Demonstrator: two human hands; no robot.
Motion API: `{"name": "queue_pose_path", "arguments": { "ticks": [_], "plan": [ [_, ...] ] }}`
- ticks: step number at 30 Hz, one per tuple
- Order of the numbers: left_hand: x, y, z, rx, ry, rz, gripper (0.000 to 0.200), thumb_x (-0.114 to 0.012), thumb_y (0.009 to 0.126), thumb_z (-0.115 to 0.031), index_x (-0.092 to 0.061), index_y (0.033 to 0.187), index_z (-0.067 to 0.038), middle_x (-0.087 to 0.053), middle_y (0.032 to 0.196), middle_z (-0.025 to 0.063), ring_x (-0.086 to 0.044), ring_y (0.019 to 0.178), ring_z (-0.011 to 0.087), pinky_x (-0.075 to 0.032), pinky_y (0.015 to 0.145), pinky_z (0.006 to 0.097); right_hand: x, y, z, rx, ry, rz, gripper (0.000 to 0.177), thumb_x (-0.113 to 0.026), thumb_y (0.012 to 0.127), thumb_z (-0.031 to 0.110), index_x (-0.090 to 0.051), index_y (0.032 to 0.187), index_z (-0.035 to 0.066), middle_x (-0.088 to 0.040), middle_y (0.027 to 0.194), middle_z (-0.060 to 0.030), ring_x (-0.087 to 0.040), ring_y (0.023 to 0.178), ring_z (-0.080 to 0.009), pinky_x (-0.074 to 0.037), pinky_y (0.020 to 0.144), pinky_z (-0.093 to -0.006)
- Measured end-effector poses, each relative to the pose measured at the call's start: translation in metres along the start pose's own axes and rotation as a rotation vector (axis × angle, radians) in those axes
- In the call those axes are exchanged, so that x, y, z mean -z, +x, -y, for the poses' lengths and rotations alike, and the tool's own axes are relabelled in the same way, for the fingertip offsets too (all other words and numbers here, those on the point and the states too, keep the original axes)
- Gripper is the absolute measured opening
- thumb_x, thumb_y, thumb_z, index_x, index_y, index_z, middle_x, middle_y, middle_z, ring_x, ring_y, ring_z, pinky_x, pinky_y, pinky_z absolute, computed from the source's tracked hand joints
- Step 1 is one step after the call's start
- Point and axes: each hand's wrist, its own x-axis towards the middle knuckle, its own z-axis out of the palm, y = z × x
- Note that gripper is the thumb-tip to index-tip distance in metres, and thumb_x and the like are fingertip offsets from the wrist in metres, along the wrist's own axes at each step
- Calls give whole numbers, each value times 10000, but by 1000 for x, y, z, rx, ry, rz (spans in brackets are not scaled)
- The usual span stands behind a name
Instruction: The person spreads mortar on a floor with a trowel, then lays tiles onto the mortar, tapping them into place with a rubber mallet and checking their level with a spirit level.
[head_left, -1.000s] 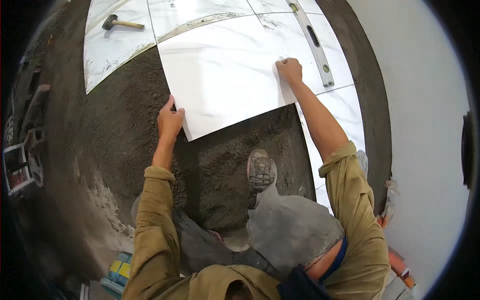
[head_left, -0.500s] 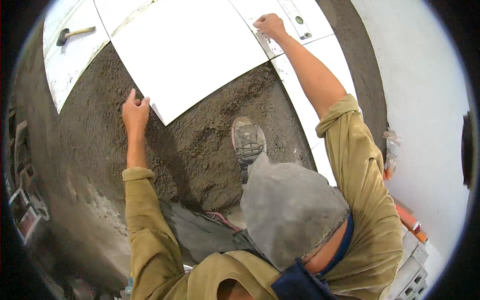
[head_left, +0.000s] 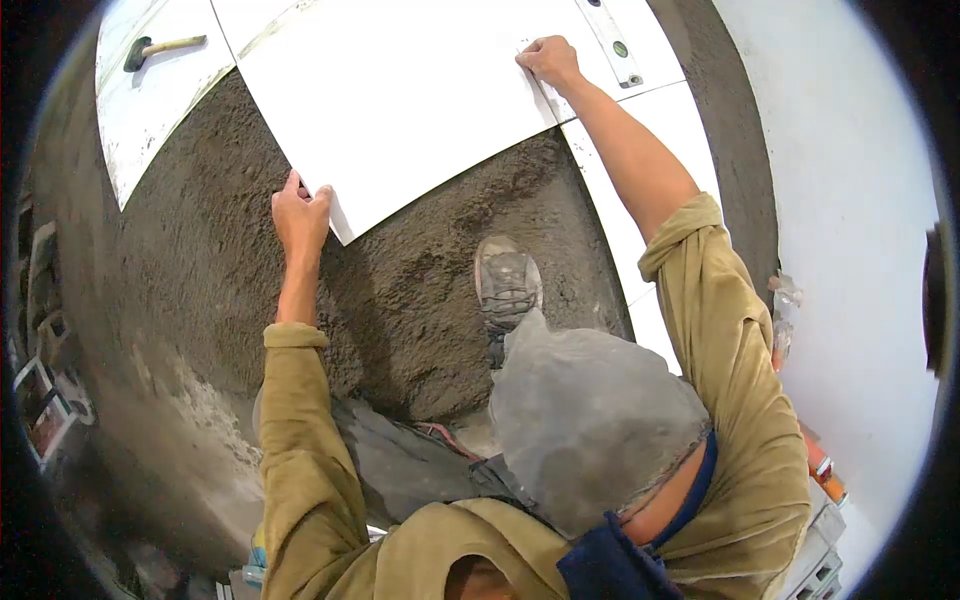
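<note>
- Head view: our left hand (head_left: 300,215) gripped the white tile (head_left: 400,100) at its near left corner.
- Our right hand (head_left: 548,60) closed on the tile's right edge, beside a spirit level (head_left: 613,36).
- The tile lay tilted over the grey mortar bed (head_left: 420,270), with our shoe (head_left: 508,285) planted just below it.
</note>
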Motion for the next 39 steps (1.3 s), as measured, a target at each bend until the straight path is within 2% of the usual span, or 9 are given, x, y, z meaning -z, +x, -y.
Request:
{"name": "queue_pose_path", "arguments": {
  "ticks": [5, 9, 12, 16, 29, 31, 35, 38, 39],
  "plan": [
    [5, 1, -9, 35, 4, 80, 346, -741, 732, -126, -634, 1014, 43, -617, 884, 234, -620, 855, 385, -504, 752, 463, -10, 21, -34, 322, -281, -22, 327, -680, 777, 312, -683, 722, -10, -669, 699, -200, -668, 664, -257, -519, 638, -401],
    [5, -2, -21, -88, 200, -128, 655, -774, 736, -137, -507, 1307, 45, -486, 1188, 245, -505, 1106, 395, -459, 940, 449, -2, 20, -24, 162, -48, 97, 292, -699, 803, 254, -701, 797, -38, -674, 705, -105, -588, 605, -153, -466, 554, -361],
    [6, 5, -64, -129, 389, 0, 959, -793, 768, -334, -290, 1513, -1, -198, 1549, 306, -215, 1432, 474, -206, 1155, 599, 8, 0, 3, -48, 188, 118, 233, -722, 782, 185, -700, 856, -36, -663, 691, -83, -618, 644, -169, -491, 617, -329],
    [1, 57, -99, -200, 412, 216, 1143, -778, 738, -539, -144, 1576, -88, -4, 1614, 274, -8, 1459, 545, -92, 1111, 744, 17, -4, 20, -56, 206, 177, 187, -718, 791, 150, -691, 842, -28, -641, 676, -63, -560, 570, -141, -454, 544, -297],
    [2, 123, -115, -82, 564, 330, 1323, -837, 640, -621, -72, 1580, -91, 33, 1623, 249, 3, 1444, 574, -199, 1047, 789, 23, 19, 15, -77, 191, 294, 183, -701, 818, 166, -666, 810, -13, -608, 620, -65, -545, 513, -155, -432, 487, -309],
    [3, 125, -120, -65, 577, 340, 1323, -836, 642, -621, -68, 1579, -89, 36, 1622, 251, -2, 1443, 576, -198, 1048, 789, 17, 48, 17, 336, -238, 1, 232, -697, 818, 211, -664, 800, -18, -638, 648, -135, -596, 558, -246, -473, 554, -381],
    [4, 130, -132, -12, 592, 393, 1335, -848, 643, -585, -39, 1579, -83, 60, 1624, 244, 9, 1437, 589, -212, 1027, 805, -27, 94, 171, 650, 126, -63, 220, -604, 840, 180, -665, 868, -30, -659, 834, -237, -626, 794, -414, -492, 723, -469],
    [2, 134, -143, 33, 618, 434, 1351, -848, 636, -579, -21, 1578, -75, 78, 1630, 223, 12, 1455, 554, -180, 1052, 794, -139, 127, 296, 882, 247, 17, 148, -491, 848, 83, -607, 905, 11, -614, 959, -240, -578, 908, -400, -464, 838, -485],
    [-6, 137, -137, -42, 634, 402, 1309, -827, 664, -584, -30, 1583, -104, 58, 1637, 205, 11, 1460, 543, -206, 1038, 798, -173, 123, 336, 887, 317, -12, 314, -508, 840, 81, -621, 1125, 9, -617, 1113, -239, -590, 1001, -404, -468, 892, -485]
  ]
}}
